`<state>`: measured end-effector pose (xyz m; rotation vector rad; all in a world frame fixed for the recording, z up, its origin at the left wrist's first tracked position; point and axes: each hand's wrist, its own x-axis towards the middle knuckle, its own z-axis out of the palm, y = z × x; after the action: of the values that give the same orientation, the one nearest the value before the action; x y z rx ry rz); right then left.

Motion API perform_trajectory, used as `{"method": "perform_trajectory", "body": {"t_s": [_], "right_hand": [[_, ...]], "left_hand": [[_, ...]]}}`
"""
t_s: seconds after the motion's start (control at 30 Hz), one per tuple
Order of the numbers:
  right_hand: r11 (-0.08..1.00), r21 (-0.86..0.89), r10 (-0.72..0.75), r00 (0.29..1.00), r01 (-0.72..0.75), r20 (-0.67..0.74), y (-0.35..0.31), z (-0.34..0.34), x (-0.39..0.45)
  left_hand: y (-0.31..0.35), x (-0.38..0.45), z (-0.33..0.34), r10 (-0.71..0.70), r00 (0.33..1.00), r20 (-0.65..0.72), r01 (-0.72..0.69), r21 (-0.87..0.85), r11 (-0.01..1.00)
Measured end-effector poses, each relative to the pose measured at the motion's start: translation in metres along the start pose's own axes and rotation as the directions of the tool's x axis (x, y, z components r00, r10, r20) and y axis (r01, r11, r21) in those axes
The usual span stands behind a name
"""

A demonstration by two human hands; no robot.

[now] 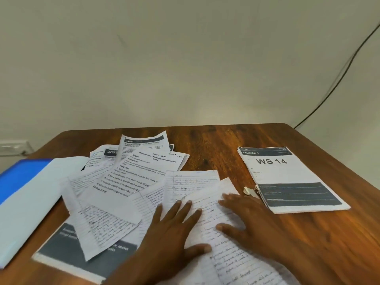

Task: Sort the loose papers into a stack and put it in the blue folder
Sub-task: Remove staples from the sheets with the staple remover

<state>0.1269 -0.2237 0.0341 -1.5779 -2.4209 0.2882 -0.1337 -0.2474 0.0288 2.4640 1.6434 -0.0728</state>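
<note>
Wall (185, 58): plain, off-white, evenly lit.
Table (216, 145): dark brown wood grain, rounded far corners, set against the wall.
Cable (337, 79): black, runs down the wall at right, behind the table.
Socket (12, 148): white, low on the wall at left.

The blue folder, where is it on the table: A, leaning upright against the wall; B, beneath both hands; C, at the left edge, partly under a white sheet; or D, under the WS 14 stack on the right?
C: the blue folder lies flat at the table's left edge with a white sheet over part of it, far from the WS 14 stack and from both hands, which rest on handwritten papers.
</note>
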Motion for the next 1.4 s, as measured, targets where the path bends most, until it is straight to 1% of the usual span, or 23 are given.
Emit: {"method": "perform_trajectory", "body": {"t_s": [0.07,0.13,0.27,0.33,0.4,0.5,0.63,0.7,0.8,0.87,1.0,1.13,1.27,1.33,1.4], "right_hand": [[0.999,-0.039,0.005,0.998,-0.002,0.069,-0.014,0.005,-0.003],[0.995,-0.097,0.017,0.997,-0.009,0.079,-0.022,0.010,-0.004],[0.988,-0.138,0.068,0.997,-0.062,0.037,-0.034,0.021,0.001],[0.985,-0.151,0.083,0.996,-0.081,0.009,-0.036,0.023,0.003],[0.981,-0.165,0.104,0.995,-0.102,0.000,-0.044,0.023,0.006],[0.976,-0.181,0.119,0.993,-0.119,-0.014,-0.056,0.023,0.011],[0.986,-0.116,0.124,0.992,-0.123,0.006,-0.055,0.032,0.026],[0.989,-0.103,0.106,0.994,-0.105,0.008,-0.053,0.037,0.033],[0.989,-0.079,0.122,0.993,-0.121,0.002,-0.054,0.044,0.042],[0.989,-0.078,0.120,0.992,-0.122,-0.027,-0.059,0.047,0.045],[0.986,-0.098,0.134,0.990,-0.137,-0.038,-0.070,0.052,0.051],[0.981,-0.109,0.156,0.986,-0.161,-0.053,-0.082,0.058,0.056],[0.976,-0.159,0.151,0.989,-0.149,0.001,-0.090,0.042,0.058],[0.968,-0.222,0.110,0.993,-0.115,-0.032,-0.088,0.031,0.068],[0.959,-0.257,0.096,0.991,-0.116,-0.090,-0.084,0.021,0.083]], "left_hand": [[-0.014,0.004,0.001,0.024,1.000,-0.019,-0.024,-0.028,0.999],[-0.026,0.010,0.005,0.022,0.998,-0.051,-0.023,-0.025,0.999],[-0.040,0.006,0.009,-0.095,0.985,-0.146,0.093,-0.018,0.995],[-0.043,0.001,0.010,-0.152,0.980,-0.125,0.147,-0.045,0.988],[-0.047,-0.004,0.013,-0.171,0.981,-0.088,0.166,-0.066,0.984],[-0.050,-0.010,0.018,-0.171,0.979,-0.109,0.159,-0.113,0.981],[-0.050,-0.014,0.019,-0.167,0.972,-0.164,0.138,-0.174,0.975],[-0.051,-0.015,0.018,-0.164,0.969,-0.182,0.130,-0.183,0.974],[-0.050,-0.016,0.018,-0.163,0.967,-0.196,0.127,-0.185,0.975],[-0.049,-0.016,0.017,-0.170,0.961,-0.219,0.124,-0.207,0.970],[-0.051,-0.016,0.017,-0.221,0.934,-0.281,0.139,-0.284,0.949],[-0.052,-0.015,0.018,-0.238,0.923,-0.301,0.139,-0.317,0.938],[-0.054,-0.018,0.021,-0.236,0.926,-0.295,0.142,-0.307,0.941],[-0.053,-0.017,0.021,-0.234,0.929,-0.286,0.141,-0.312,0.940],[-0.054,-0.016,0.022,-0.247,0.915,-0.318,0.136,-0.332,0.933]]}}
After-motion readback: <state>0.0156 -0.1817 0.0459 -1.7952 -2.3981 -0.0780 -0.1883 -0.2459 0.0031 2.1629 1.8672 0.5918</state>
